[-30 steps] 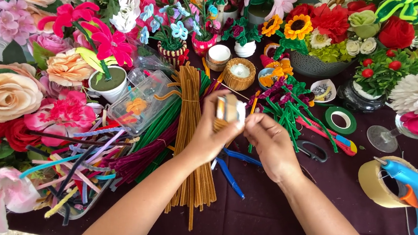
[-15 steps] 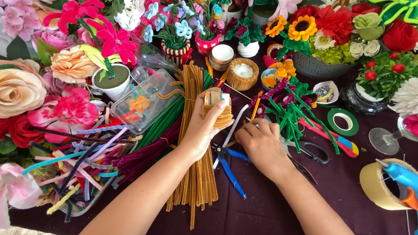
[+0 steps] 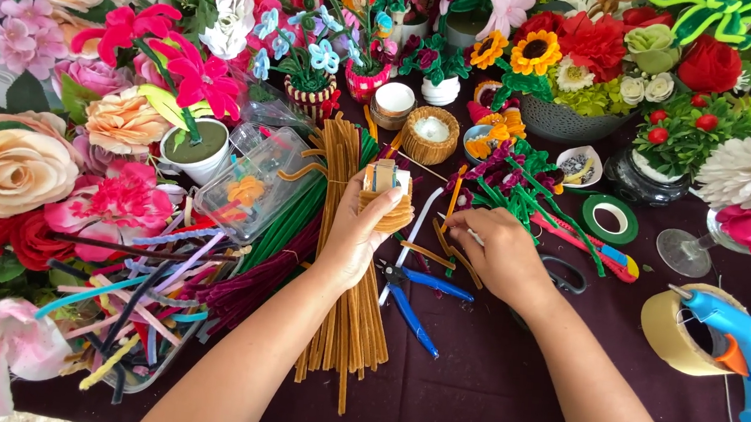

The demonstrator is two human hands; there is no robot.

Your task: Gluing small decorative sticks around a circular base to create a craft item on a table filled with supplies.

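Bare cloth (image 3: 468, 397) between forearms

2 bare forearms without sleeves, watch or bracelets end in the left hand (image 3: 357, 236) and the right hand (image 3: 504, 259), both ungloved, with short, plain, unpainted fingernails and no rings visible on any finger.

This is a craft worktable for making artificial flowers. Finished pipe-cleaner blooms in small pots (image 3: 315, 72) crowd a dark cloth (image 3: 467, 406), alongside bundled tan pipe cleaners (image 3: 349, 325), a blue glue gun (image 3: 739, 356), pliers (image 3: 414, 294) and tape rolls (image 3: 611, 219).
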